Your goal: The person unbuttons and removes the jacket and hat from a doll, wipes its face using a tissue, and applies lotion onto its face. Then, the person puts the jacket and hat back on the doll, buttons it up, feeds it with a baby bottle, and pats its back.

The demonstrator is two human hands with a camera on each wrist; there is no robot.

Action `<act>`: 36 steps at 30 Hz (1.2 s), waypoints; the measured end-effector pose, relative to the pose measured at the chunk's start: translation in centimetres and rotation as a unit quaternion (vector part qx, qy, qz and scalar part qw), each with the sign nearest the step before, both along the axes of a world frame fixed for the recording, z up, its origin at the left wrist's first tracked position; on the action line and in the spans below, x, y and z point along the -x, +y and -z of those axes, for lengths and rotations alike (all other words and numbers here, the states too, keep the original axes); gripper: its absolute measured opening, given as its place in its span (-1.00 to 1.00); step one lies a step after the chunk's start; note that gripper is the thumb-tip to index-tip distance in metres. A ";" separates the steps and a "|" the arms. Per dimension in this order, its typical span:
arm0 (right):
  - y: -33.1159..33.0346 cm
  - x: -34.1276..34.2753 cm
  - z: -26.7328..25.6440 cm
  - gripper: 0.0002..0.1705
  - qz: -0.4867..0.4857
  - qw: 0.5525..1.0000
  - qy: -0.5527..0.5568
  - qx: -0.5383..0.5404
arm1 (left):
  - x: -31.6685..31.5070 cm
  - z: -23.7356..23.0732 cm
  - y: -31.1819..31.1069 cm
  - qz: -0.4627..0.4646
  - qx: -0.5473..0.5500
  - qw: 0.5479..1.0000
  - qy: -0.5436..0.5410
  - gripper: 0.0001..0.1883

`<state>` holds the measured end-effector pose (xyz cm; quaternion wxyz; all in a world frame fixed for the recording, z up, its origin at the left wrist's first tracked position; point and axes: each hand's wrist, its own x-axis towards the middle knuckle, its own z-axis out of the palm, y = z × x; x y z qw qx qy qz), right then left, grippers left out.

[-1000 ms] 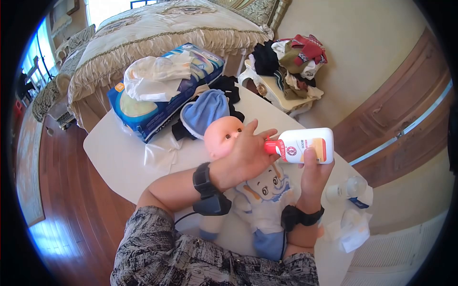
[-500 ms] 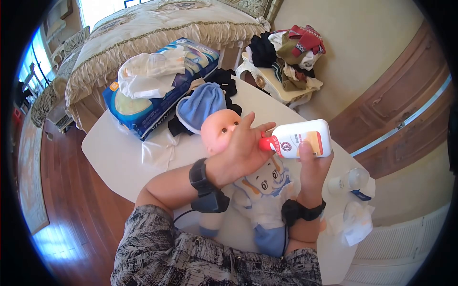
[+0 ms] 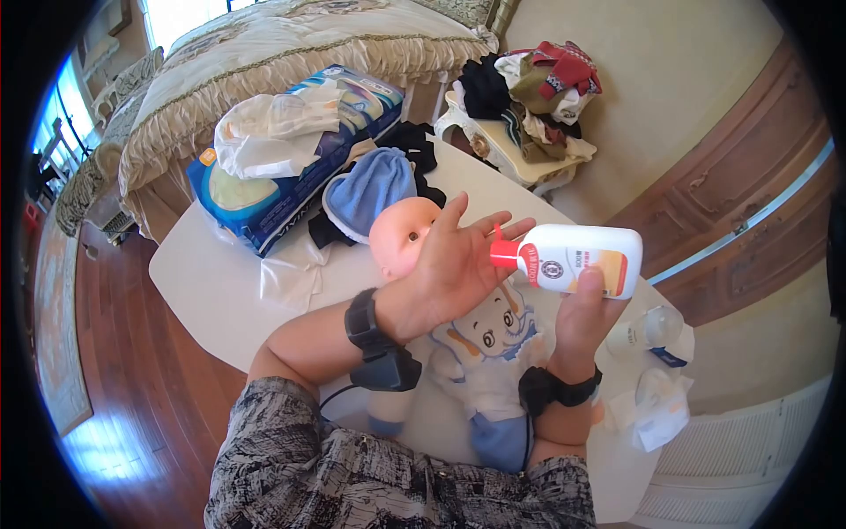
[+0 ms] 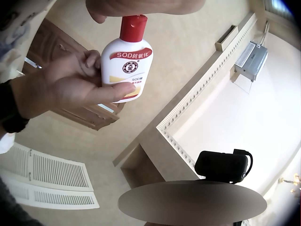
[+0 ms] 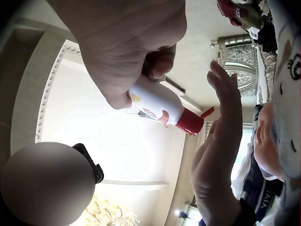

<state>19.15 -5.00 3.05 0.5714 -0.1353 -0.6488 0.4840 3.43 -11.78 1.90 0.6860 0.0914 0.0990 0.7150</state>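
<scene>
A bedroom in a home
A bed (image 3: 317, 25) with a ruffled cover (image 3: 233, 90) stands beyond the desk (image 3: 216, 300), near a side table (image 3: 500, 145) heaped with clothes (image 3: 542, 101); wooden floor (image 3: 167, 353), panelled wooden door (image 3: 775, 132) and chandelier (image 5: 110, 212) also show.

"sod抗氧化" in white-on-red on white bottle (image 4: 126, 70), smaller "sod" lower down, partly legible lettering on blue pack (image 3: 304, 192)
</scene>
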 end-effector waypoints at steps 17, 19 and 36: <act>0.4 1.7 -1.6 -0.65 -0.093 0.939 0.176 0.282 | 0.3 -1.3 -0.6 0.022 -0.050 0.998 0.022 -0.28; 0.9 2.0 -1.1 -0.65 -0.154 0.891 0.201 0.377 | 0.1 -1.5 -0.5 0.026 -0.062 0.997 0.028 -0.35; -0.7 2.6 0.8 -0.51 -0.397 0.795 0.115 0.443 | -0.6 -2.6 -0.6 -0.367 -0.089 0.848 0.373 -0.51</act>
